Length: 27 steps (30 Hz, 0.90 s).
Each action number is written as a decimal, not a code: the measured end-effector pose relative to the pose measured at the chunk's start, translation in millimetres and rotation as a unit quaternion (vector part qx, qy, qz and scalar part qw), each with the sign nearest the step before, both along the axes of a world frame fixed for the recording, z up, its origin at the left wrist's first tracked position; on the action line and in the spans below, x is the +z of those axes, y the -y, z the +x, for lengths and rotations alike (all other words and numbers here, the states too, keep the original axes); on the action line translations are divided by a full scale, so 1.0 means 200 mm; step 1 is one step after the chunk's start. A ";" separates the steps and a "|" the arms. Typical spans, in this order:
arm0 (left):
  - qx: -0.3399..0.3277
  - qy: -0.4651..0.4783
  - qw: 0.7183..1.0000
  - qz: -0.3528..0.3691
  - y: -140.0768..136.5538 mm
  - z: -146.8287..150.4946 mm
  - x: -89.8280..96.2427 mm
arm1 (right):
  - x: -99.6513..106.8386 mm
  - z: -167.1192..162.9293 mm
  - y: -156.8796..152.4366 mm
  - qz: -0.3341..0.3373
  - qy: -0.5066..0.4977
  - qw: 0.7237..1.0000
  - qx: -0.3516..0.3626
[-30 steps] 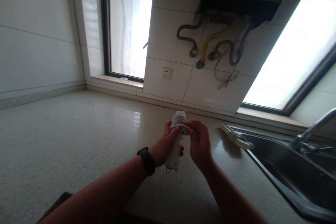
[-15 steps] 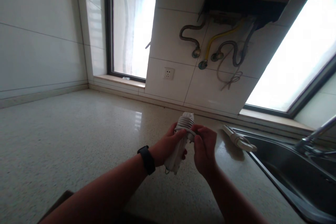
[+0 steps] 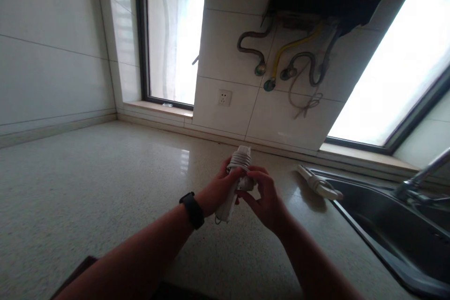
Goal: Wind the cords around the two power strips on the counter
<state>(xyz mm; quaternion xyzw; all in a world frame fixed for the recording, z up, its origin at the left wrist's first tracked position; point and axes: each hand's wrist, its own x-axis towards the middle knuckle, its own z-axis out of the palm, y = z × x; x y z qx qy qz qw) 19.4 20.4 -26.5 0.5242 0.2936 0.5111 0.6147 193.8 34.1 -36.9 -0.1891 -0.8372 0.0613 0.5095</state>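
Both hands were up over the near-centre of the counter (image 3: 87, 187), clear of its surface. Left hand (image 3: 220, 191), black wristband (image 3: 191, 210) on that wrist, was wrapped round the middle of a white power strip (image 3: 232, 187), fingers closed on its body. The strip's long axis ran steeply, near end low and slightly left, far end high and slightly right, tilted away from the person. Its white cord (image 3: 239, 159) was coiled in tight turns round the upper, far end, which pointed up toward the tiled wall (image 3: 225, 47). Right hand (image 3: 264, 194) sat just right of the strip, touching it; its fingers were pinched together at the strip just below the coil, apparently on a stretch of cord, though what exactly they gripped was hidden. So the strip lay between the two hands, left hand carrying it, right hand working at its right flank. Farther right, a second white object (image 3: 318, 183), long and narrow, lay flat on the counter beside the sink (image 3: 386, 234) rim, well apart from both hands. Beyond, a wall socket (image 3: 223, 97) sat under the left window (image 3: 174, 42), and hoses (image 3: 291, 61) hung on the far wall.
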 end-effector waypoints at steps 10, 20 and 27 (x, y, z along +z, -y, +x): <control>0.004 -0.141 0.988 -0.059 -0.03 -0.07 0.00 | 0.11 0.07 0.00 0.032 0.168 0.984 -0.058; -0.031 -0.256 0.964 -0.058 -0.05 -0.14 -0.01 | 0.17 0.07 0.05 0.054 0.225 0.972 -0.042; -0.119 -0.348 0.925 0.098 -0.09 -0.22 -0.03 | 0.18 0.09 0.07 0.002 0.233 0.971 -0.043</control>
